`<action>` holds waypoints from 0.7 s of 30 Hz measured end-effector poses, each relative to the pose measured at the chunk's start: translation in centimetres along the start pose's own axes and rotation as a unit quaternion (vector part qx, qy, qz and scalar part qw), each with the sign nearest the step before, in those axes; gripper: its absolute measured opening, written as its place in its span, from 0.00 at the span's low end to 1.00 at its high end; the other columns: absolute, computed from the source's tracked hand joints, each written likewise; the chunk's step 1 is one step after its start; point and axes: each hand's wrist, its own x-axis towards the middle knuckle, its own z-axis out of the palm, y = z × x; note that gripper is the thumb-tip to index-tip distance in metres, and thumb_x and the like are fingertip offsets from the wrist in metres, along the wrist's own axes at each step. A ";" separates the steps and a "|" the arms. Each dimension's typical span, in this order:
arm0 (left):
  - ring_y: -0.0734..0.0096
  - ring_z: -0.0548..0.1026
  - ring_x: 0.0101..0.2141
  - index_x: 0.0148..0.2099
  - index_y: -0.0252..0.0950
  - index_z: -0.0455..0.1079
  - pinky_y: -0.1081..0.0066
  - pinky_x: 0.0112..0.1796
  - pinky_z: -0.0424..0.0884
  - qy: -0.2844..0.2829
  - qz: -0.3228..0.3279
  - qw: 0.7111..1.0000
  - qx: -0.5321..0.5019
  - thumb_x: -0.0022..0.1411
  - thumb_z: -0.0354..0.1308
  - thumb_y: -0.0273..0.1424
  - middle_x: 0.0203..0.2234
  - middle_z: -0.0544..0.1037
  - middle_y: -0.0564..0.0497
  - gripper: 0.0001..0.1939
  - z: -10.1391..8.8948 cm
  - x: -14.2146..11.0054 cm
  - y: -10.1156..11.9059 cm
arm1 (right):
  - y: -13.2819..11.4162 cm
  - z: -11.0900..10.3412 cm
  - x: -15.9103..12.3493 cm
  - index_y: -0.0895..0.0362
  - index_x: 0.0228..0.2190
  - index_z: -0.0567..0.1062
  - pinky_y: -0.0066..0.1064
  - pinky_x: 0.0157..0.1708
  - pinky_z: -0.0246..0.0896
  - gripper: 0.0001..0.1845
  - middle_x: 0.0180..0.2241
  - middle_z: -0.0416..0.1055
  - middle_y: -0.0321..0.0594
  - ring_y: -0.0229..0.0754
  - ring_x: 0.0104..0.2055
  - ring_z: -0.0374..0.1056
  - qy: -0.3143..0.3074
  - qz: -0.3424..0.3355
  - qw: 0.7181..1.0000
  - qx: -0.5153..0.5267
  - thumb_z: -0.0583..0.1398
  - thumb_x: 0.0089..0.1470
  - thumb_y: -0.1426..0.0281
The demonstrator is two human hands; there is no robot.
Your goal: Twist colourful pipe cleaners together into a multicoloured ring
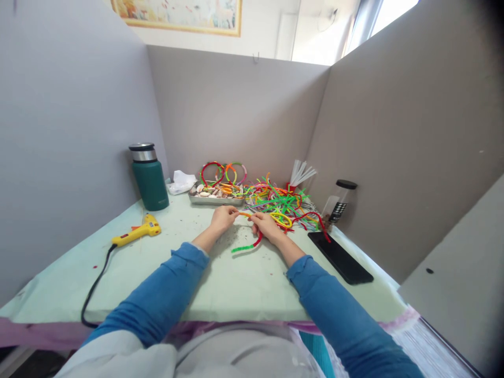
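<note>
Between my two hands runs a short orange stretch of pipe cleaner (244, 214). My left hand (224, 218) pinches its left end with thumb and finger. On the other end, my right hand (266, 226) is closed around the strand. Below the right hand hangs a red and green length (248, 248), with its green tip pointing left; whether it joins the orange part is hidden by the fingers. A yellow loop (282, 219) shows just right of my right hand. Behind the hands lies a tangled heap of colourful pipe cleaners (277, 197).
A metal tray (216, 200) of shells stands at the back, with wrapped hoops (213, 173) on it. To the left are a yellow glue gun (137, 231) with its cord and a green bottle (150, 181). A black phone (340, 258) and a clear bottle (337, 205) are right. Grey partitions enclose the table.
</note>
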 end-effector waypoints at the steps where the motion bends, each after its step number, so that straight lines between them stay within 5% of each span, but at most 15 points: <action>1: 0.75 0.66 0.24 0.32 0.35 0.75 0.76 0.25 0.56 0.000 -0.004 1.000 -0.008 0.51 0.55 0.35 0.22 0.75 0.50 0.11 0.0 0.0 0.0 | -0.1 0.0 0.0 0.60 0.27 0.68 0.19 0.14 0.48 0.09 0.13 0.65 0.32 0.29 0.12 0.55 0.000 0.002 1.000 0.004 0.52 0.51 0.68; 7: 0.82 0.58 0.14 0.35 0.34 0.74 0.77 0.17 0.54 -0.051 -0.122 0.984 -0.117 0.50 0.57 0.38 0.19 0.70 0.54 0.14 0.3 -0.1 0.1 | -0.5 0.0 -0.2 0.60 0.32 0.66 0.20 0.10 0.45 0.13 0.16 0.69 0.34 0.30 0.11 0.57 -0.026 0.037 0.997 0.055 0.49 0.55 0.63; 13: 0.85 0.54 0.12 0.36 0.32 0.72 0.77 0.15 0.53 -0.037 -0.207 0.959 -0.190 0.48 0.59 0.41 0.21 0.71 0.54 0.18 0.4 0.1 -0.2 | -0.6 -0.4 0.0 0.60 0.37 0.65 0.21 0.10 0.48 0.18 0.22 0.73 0.40 0.33 0.15 0.63 -0.001 0.045 0.994 0.095 0.46 0.57 0.59; 21: 0.83 0.56 0.13 0.35 0.31 0.73 0.76 0.16 0.52 -0.048 -0.196 0.964 -0.173 0.44 0.62 0.42 0.16 0.68 0.54 0.20 0.0 -0.1 -0.1 | -0.5 -0.2 -0.2 0.58 0.33 0.66 0.20 0.10 0.45 0.10 0.22 0.72 0.36 0.31 0.14 0.62 -0.020 0.043 0.997 0.054 0.52 0.54 0.64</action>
